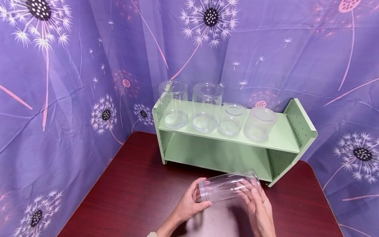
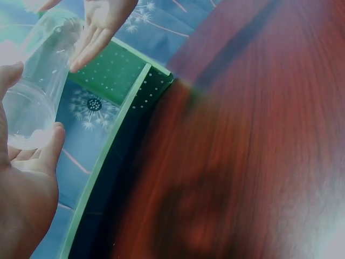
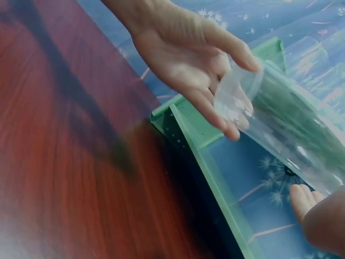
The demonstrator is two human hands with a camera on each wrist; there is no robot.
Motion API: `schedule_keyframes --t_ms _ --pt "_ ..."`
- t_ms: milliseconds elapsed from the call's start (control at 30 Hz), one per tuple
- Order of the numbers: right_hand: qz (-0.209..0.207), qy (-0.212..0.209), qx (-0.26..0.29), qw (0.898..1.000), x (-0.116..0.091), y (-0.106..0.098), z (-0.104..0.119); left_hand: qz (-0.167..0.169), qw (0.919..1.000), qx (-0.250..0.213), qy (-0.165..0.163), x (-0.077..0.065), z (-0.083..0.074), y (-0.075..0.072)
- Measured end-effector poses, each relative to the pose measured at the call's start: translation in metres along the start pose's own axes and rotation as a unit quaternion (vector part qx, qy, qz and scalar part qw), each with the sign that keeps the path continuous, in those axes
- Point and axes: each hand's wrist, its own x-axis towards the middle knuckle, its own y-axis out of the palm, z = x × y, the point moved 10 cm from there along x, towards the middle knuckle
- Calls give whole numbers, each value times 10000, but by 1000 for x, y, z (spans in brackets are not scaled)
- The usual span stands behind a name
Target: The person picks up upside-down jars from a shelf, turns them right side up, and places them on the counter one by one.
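Observation:
A tall clear plastic jar (image 1: 228, 186) is held tilted nearly sideways above the table, in front of the shelf. My left hand (image 1: 188, 204) grips its ringed end, thumb on the near side and fingers around the far side. At the other end my right hand (image 1: 260, 210) holds the jar, its fingers seen through the clear wall. In the left wrist view the ringed end of the jar (image 2: 29, 116) lies between left thumb and fingers. The right wrist view shows the left hand (image 3: 188, 59) around that same end, and the right hand (image 3: 326, 216) at the lower right.
A green two-tier shelf (image 1: 284, 131) stands at the back of the dark red table (image 1: 124, 197). On its upper tier are two tall clear jars (image 1: 175, 105) and two shorter ones (image 1: 260, 123). Purple dandelion-patterned cloth (image 1: 118, 49) hangs behind and at the sides.

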Motion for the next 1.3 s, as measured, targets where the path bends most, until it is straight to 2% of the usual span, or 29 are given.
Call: schedule_keyframes --t_ms 167,333,533,633,700,733,800,867,933,1000,1133,1200,1233,1300 --pt "-189 -178 -22 9997 4 -11 14 -9 9995 80 306 -1 -11 -10" --pt "-12 -436 -44 9990 11 -16 34 -60 9977 180 654 -4 -22 -20" --pt "173 -681 -43 9975 20 -20 60 -131 9968 318 720 -7 -30 -33" --pt "-133 -764 -290 9966 25 -27 74 -170 9968 404 673 -9 -34 -39" --pt "-590 -830 -532 9934 28 -36 85 -222 9965 470 652 -10 -36 -45" --pt "-871 -864 -697 9900 29 -40 91 -239 9962 513 657 -11 -38 -47" --pt "-1518 -898 -1246 9764 32 -50 104 -260 9957 567 681 -13 -41 -52" --pt "-2095 -860 -1890 9555 35 -58 117 -275 9952 625 698 -15 -44 -57" --pt "-2435 -883 -2431 9348 40 -63 132 -295 9949 675 682 -18 -47 -62" --pt "-2574 -989 -2767 9205 45 -65 147 -360 9948 727 614 -20 -48 -67" --pt "-2588 -1456 -2761 9141 59 -68 175 -526 9942 836 430 -24 -51 -78" --pt "-2573 -1637 -2924 9064 67 -68 188 -604 9933 916 359 -26 -52 -83" --pt "-2572 -1689 -3116 8990 71 -68 194 -627 9930 951 326 -27 -53 -85" --pt "-2536 -1739 -3721 8758 80 -66 205 -708 9913 1078 256 -29 -55 -90"
